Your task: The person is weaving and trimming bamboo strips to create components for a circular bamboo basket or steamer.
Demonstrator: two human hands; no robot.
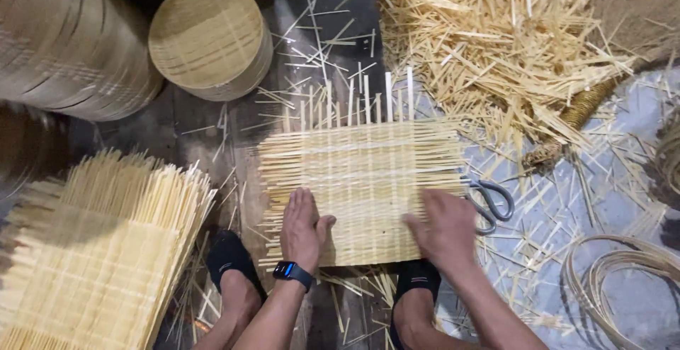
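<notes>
A pale mat of woven bamboo strips (pixel 361 173) lies flat on the floor in front of me, with loose strip ends sticking out along its far edge. My left hand (pixel 302 228) presses flat on the mat's near left part, fingers together, a dark watch on the wrist. My right hand (pixel 443 224) rests on the near right corner, fingers bent over the strips and blurred. Neither hand grips anything. Both my feet in dark socks (pixel 230 256) sit under the mat's near edge.
Grey-handled scissors (pixel 489 200) lie just right of the mat. A stack of woven mats (pixel 99 244) lies at left. Round woven lids (pixel 209 35) stand at the back left. A heap of bamboo offcuts (pixel 510 38) fills the back right. Coiled cane (pixel 623 279) lies at right.
</notes>
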